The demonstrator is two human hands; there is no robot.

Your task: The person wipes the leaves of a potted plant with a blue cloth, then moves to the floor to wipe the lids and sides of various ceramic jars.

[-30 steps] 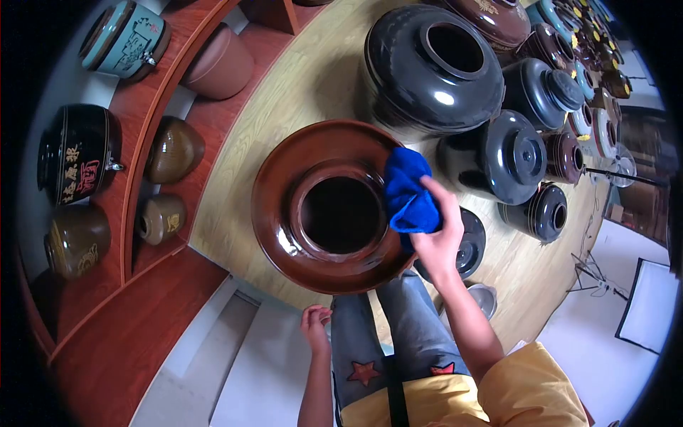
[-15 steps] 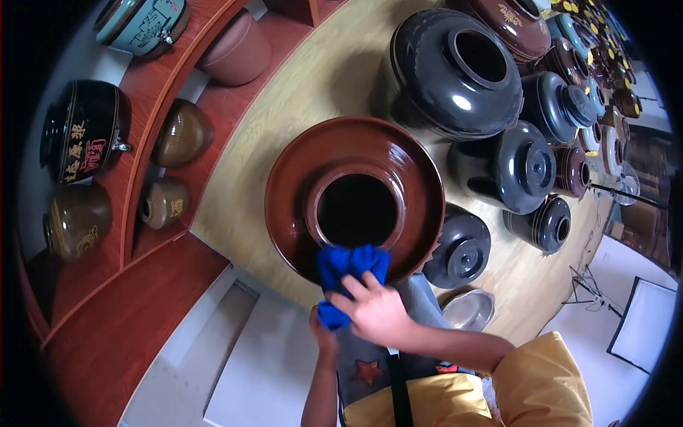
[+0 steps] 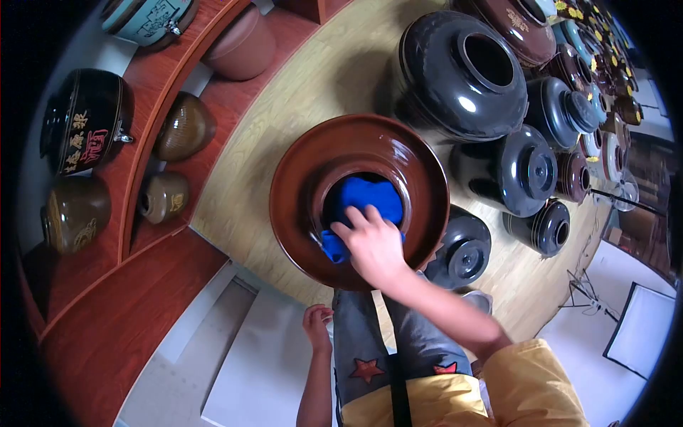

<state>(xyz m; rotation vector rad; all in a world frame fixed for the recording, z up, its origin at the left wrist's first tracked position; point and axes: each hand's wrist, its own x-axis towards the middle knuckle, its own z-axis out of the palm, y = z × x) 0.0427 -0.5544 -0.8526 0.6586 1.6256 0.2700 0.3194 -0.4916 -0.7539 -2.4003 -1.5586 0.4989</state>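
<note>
A reddish-brown glazed jar with a wide flared rim stands in front of me, its round dark mouth facing up. My right hand reaches over the near side of the rim, fingers pressing on a blue cloth. Most of the cloth lies in the mouth, and one corner hangs over the near left edge of the neck. Below and left of the jar, my left hand is held beside my leg, fingers loosely curled and apart, with nothing in it.
Large dark jars stand close together to the right, with a lidded black jar next to the brown rim. A curved red wooden shelf with pots runs along the left. A lit panel stands far right.
My right hand has moved up with the blue cloth, from the near rim into the jar's mouth. My left hand has come away from the cloth and dropped lower.
</note>
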